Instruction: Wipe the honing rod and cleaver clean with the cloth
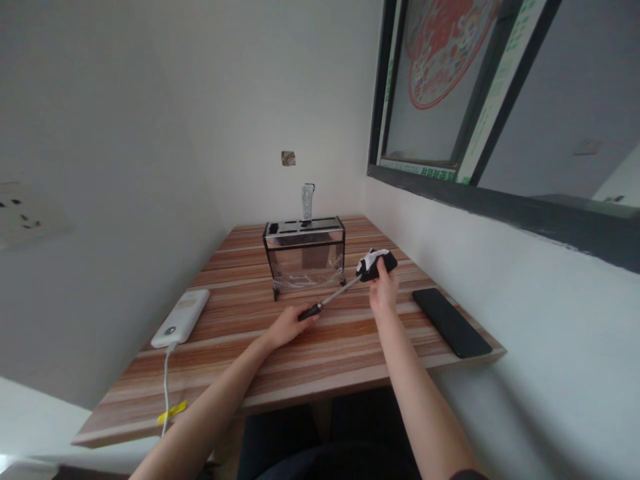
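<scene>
**Two hands on a long-handled tool above a wooden counter**

The left hand (287, 325) is closed around the dark grip of a slim tool (327, 299) with a thin metal shaft, low over the middle of the counter (320, 353). The shaft slants up and away toward the right far side. At its far end sits a black and white cloth (376, 263), and the right hand (384, 292) pinches that cloth from below, fingers closed on it, held above the counter near its right edge. What exactly the cloth covers cannot be told.

Just beyond the tool, around the middle of the far half of the counter, stands a rack (305, 257) with a dark metal frame, a shiny slotted top and clear sides. A pale handle (307, 200) rises from the back of its top.

Near the left edge lies a white power bank (182, 317), flat on the wood, with a white cable (165, 387) running from its near end toward the front edge; a yellow tag (172, 411) is fixed on the cable near that edge. Close to the right edge, toward the front right corner, a black phone (451, 321) lies flat with its screen dark, apart from the right hand.
</scene>
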Tool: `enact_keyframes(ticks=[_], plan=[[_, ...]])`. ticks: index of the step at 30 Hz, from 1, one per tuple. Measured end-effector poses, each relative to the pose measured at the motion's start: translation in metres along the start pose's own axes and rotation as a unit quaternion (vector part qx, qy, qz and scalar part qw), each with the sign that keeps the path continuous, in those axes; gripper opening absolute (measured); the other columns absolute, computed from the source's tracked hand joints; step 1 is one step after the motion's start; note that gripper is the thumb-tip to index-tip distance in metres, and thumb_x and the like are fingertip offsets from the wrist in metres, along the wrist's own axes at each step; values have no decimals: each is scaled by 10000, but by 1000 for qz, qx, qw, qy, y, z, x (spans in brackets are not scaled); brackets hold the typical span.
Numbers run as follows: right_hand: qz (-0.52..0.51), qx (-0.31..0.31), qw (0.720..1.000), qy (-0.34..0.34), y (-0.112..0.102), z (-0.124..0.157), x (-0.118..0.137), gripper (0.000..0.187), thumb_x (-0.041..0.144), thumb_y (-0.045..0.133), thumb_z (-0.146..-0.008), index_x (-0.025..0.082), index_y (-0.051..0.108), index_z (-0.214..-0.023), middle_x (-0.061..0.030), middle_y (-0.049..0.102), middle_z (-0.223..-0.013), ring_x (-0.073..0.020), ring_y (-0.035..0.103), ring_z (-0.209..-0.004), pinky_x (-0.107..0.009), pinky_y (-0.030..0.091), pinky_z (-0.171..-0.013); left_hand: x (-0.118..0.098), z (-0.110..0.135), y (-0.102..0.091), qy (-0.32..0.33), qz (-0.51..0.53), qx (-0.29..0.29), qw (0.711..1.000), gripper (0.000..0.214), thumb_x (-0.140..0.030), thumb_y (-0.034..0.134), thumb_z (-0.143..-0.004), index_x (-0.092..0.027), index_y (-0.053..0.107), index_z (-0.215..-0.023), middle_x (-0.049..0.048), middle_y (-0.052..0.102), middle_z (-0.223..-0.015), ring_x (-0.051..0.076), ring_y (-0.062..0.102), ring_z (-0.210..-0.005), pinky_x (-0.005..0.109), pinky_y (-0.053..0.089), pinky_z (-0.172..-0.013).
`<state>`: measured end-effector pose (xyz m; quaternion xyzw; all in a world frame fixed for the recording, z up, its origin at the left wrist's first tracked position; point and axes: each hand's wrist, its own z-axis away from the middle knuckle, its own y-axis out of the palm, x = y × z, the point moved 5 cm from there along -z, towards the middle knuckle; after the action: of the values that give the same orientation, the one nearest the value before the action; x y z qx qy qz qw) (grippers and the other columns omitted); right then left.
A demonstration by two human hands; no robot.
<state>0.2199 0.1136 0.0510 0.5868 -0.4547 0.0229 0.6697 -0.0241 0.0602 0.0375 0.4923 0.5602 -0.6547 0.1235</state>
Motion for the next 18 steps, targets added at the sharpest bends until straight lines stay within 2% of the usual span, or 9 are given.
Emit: enact_keyframes(ticks=[3, 5, 12, 18], plan=[[0, -10, 1000, -3, -1, 1, 0, 392, 392, 780, -631, 204, 646, -949, -23, 716, -890, -192, 684, -834, -332, 564, -698, -2, -2, -6, 22, -28, -45, 998, 263, -363, 564, -846, -151, 681, -950, 48, 691, -847, 202, 611, -806, 280, 456, -746], [1, -17, 1000, -4, -3, 0, 1, 387, 394, 772, -640, 213, 641, -956, -18, 716, -895, -190, 682, -848, -329, 561, -706, -3, -2, -8, 31, -42, -70, 996, 254, -329, 558, -855, -158, 675, -1003, 70, 708, -955, 223, 627, -891, 302, 451, -819], [20, 0, 1000, 17, -3, -1, -5, 393, 427, 766, -637, 233, 634, -951, 1, 719, -887, -176, 679, -861, -313, 550, -726, -2, 1, -10, 31, -100, -109, 989, 227, -294, 552, -873, -186, 672, -1033, 94, 716, -1038, 252, 651, -949, 331, 463, -847], [70, 79, 993, 59, 14, 20, -25, 385, 439, 779, -628, 207, 661, -911, -20, 726, -872, -185, 678, -817, -309, 544, -707, -3, 2, -13, 31, -115, -140, 983, 227, -289, 529, -890, -198, 641, -1065, 96, 705, -1060, 257, 642, -990, 341, 459, -880]])
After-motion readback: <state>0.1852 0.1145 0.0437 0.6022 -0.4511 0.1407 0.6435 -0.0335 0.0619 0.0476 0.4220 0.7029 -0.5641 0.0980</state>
